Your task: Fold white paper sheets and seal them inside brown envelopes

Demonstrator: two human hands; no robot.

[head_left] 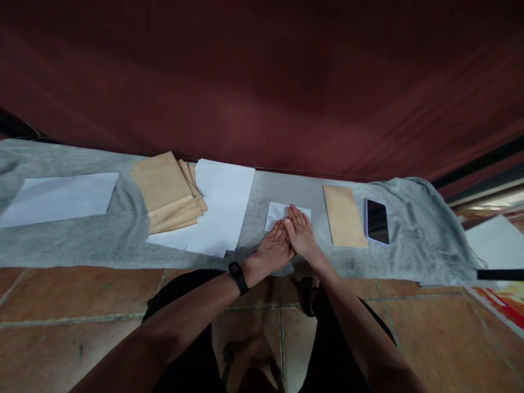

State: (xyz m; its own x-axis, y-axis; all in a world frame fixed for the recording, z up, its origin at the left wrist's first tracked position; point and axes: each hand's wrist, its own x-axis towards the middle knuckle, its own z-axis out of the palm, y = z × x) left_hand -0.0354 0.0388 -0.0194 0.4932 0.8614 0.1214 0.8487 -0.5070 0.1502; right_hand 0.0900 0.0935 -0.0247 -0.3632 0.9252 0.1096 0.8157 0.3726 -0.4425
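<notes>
Small folded white paper [271, 217] lies on the grey cloth [118, 245], between the loose white sheets [223, 202] and a single brown envelope [346, 216]; left hand [277, 246] and right hand [301, 233] rest on its near part, touching each other, fingers extended, neither clamped on anything; phone [377, 221] lies just right of that envelope; brown envelope pile [161, 180] overlaps the sheets' left side.

Bare forearms [184, 322], black wristband [238, 278] on the left (a slim one), black trousers [331, 349]
</notes>
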